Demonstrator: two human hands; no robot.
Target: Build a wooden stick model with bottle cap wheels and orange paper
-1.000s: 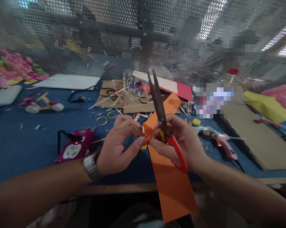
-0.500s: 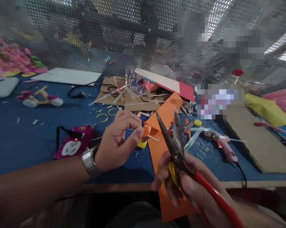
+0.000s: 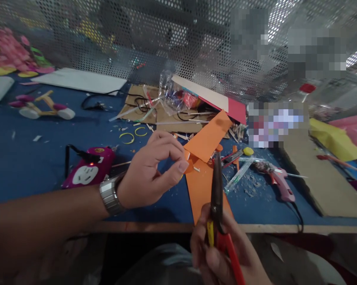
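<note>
My right hand [image 3: 230, 251] is wrapped round a pair of red-handled scissors [image 3: 217, 186], their dark blades together and pointing up. Among the same fingers sits a small yellow piece [image 3: 210, 233], partly hidden. My left hand [image 3: 154, 174], with a metal watch [image 3: 110, 196] at the wrist, pinches a small folded orange paper piece [image 3: 189, 167]. A short pale stick [image 3: 196, 169] shows beside that piece. Behind and below it lie larger orange strips of paper [image 3: 209, 136], one crossing over the other; the lower one is partly covered by my right hand.
A purple power strip [image 3: 91, 168] with a lit red light is left of my hands. To the right are a pink glue gun [image 3: 280, 184], a cutter knife [image 3: 233, 157] and cardboard [image 3: 329, 182]. Two yellow rings [image 3: 127, 138] and a wooden toy bike [image 3: 43, 107] lie further left.
The scissors' blades have come together, and the scissors have turned more upright. My left hand has shifted slightly right with the orange piece. The view has tilted a little.
</note>
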